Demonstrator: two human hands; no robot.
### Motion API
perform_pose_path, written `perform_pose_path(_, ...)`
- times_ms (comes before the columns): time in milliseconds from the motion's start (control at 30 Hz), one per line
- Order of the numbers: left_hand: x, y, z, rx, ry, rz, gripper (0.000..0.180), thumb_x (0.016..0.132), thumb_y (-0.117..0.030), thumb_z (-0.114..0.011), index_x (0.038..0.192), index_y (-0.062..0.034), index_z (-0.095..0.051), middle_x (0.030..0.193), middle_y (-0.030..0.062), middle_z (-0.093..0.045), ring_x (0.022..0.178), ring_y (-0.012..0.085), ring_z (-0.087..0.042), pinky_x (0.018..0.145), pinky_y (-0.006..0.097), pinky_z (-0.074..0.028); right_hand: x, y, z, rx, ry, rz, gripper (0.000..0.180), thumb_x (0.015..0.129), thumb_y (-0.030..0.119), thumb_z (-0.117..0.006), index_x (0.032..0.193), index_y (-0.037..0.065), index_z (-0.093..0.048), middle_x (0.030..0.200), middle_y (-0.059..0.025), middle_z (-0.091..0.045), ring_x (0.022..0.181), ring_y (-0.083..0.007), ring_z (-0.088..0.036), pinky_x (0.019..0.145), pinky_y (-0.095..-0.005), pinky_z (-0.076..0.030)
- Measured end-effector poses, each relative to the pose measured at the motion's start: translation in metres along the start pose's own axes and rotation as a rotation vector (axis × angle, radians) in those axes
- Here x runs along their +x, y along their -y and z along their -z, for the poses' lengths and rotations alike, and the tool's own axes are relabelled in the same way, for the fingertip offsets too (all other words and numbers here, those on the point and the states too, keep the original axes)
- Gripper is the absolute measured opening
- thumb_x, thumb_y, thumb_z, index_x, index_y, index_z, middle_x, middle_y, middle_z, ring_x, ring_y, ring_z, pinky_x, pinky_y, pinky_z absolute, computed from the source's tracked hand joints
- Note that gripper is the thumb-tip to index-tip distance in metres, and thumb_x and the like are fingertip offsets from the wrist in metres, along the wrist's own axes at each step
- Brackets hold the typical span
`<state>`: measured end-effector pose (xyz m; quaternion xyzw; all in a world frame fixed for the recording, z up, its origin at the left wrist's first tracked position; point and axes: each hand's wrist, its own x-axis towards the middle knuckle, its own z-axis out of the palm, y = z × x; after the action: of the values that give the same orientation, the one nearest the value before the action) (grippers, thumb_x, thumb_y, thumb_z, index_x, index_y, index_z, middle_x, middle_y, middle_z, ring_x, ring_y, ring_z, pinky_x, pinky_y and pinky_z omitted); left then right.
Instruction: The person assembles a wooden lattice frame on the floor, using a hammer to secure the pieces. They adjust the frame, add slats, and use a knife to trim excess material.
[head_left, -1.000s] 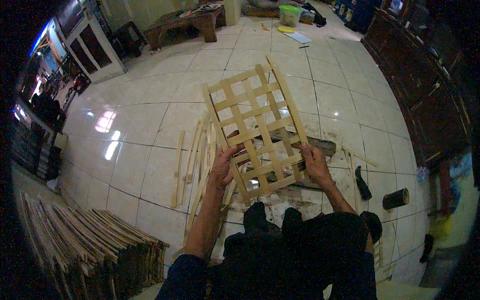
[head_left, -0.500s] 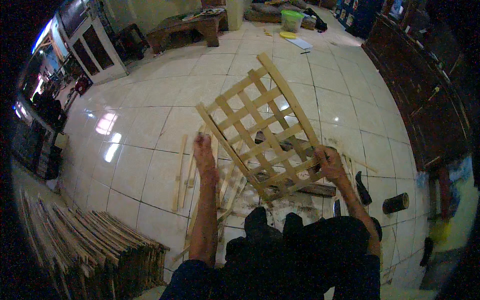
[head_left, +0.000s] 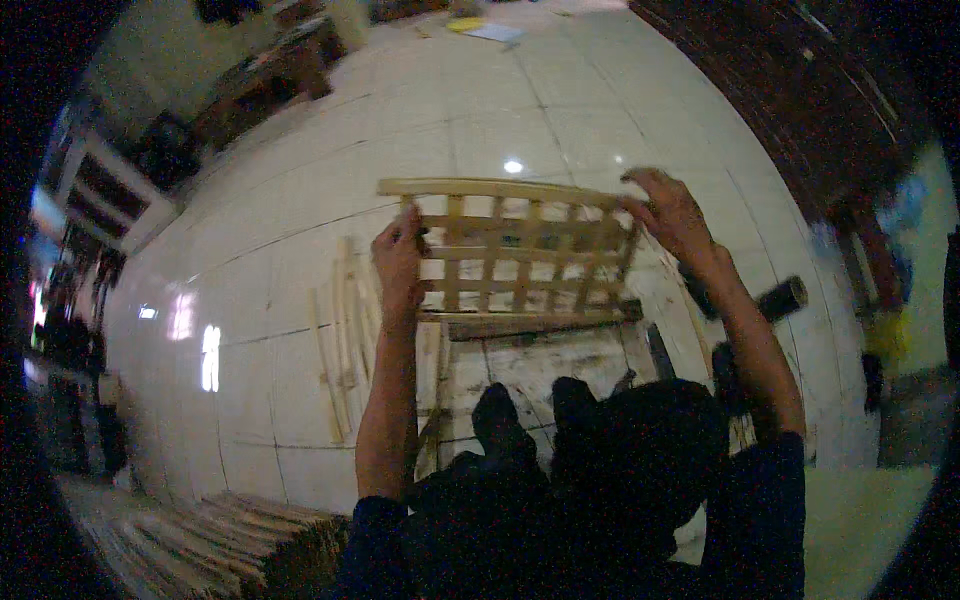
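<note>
A pale woven lattice [head_left: 525, 255] of flat strips stands tilted above the tiled floor [head_left: 250, 260], in front of the person's knees. The left grip [head_left: 399, 250] is closed on its upper left corner; the right grip [head_left: 678, 215] is at the upper right corner, fingers partly spread, and whether it pinches the frame cannot be told. A dark wooden piece [head_left: 540, 328] lies along the lattice's lower edge; contact is unclear. The left forearm crosses in front of loose pale strips [head_left: 325, 370] on the floor. A bundle of strips [head_left: 270, 545] fills the lower left. Beside the right forearm lies a dark cylinder [head_left: 783, 299]. Farther off are a low wooden surface [head_left: 290, 65], a dark cabinet [head_left: 760, 80], and a white sheet [head_left: 495, 33], too blurred to show whether it bears writing.
</note>
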<state>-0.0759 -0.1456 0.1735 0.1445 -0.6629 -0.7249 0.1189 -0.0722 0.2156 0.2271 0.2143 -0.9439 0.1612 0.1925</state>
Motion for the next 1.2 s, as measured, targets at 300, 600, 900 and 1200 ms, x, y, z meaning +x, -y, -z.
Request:
perform_pose_path(300, 0.002, 0.104, -0.003, -0.080, -0.088, -0.094, 0.036, 0.091, -0.038, -0.060, 0.078, -0.0037, -0.061, 0.062, 0.0018, -0.051, 0.057, 0.0097, -0.048, 0.054, 0.026, -0.042, -0.278, 0.001, -0.058, -0.015, 0.091, -0.640, 0.027, 0.093, 0.022, -0.052, 0.110, 0.000, -0.057, 0.101, -0.0216, -0.061, 0.095, -0.0368, -0.060, 0.081, -0.0380, -0.047)
perform_pose_path(600, 0.010, 0.126, 0.012, 0.052, 0.036, -0.150, 0.045, 0.094, -0.046, -0.049, 0.086, -0.0026, -0.058, 0.071, 0.0057, -0.053, 0.060, 0.0150, -0.051, 0.050, 0.029, -0.043, -0.398, 0.072, -0.108, -0.229, 0.078, -0.792, 0.049, 0.088, 0.030, -0.058, 0.129, 0.006, -0.048, 0.134, -0.0243, -0.041, 0.123, -0.0435, -0.039, 0.098, -0.0522, -0.037)
perform_pose_path(900, 0.036, 0.169, 0.023, 0.085, 0.015, -0.326, 0.040, 0.094, -0.040, -0.052, 0.071, -0.0073, -0.056, 0.067, -0.0023, -0.047, 0.064, 0.0087, -0.038, 0.057, 0.025, -0.033, -0.399, 0.030, -0.097, -0.131, 0.259, -0.973, 0.049, 0.082, 0.035, -0.064, 0.117, 0.002, -0.054, 0.109, -0.0251, -0.056, 0.097, -0.0394, -0.055, 0.080, -0.0468, -0.046)
perform_pose_path(1200, -0.001, 0.126, -0.026, -0.196, -0.057, -0.102, 0.032, 0.092, -0.031, -0.059, 0.072, -0.0062, -0.059, 0.065, -0.0045, -0.048, 0.062, 0.0066, -0.037, 0.057, 0.026, -0.033, -0.392, -0.011, -0.068, -0.087, 0.377, -1.044, 0.052, 0.080, 0.033, -0.068, 0.119, 0.002, -0.052, 0.103, -0.0169, -0.057, 0.091, -0.0292, -0.056, 0.078, -0.0382, -0.046)
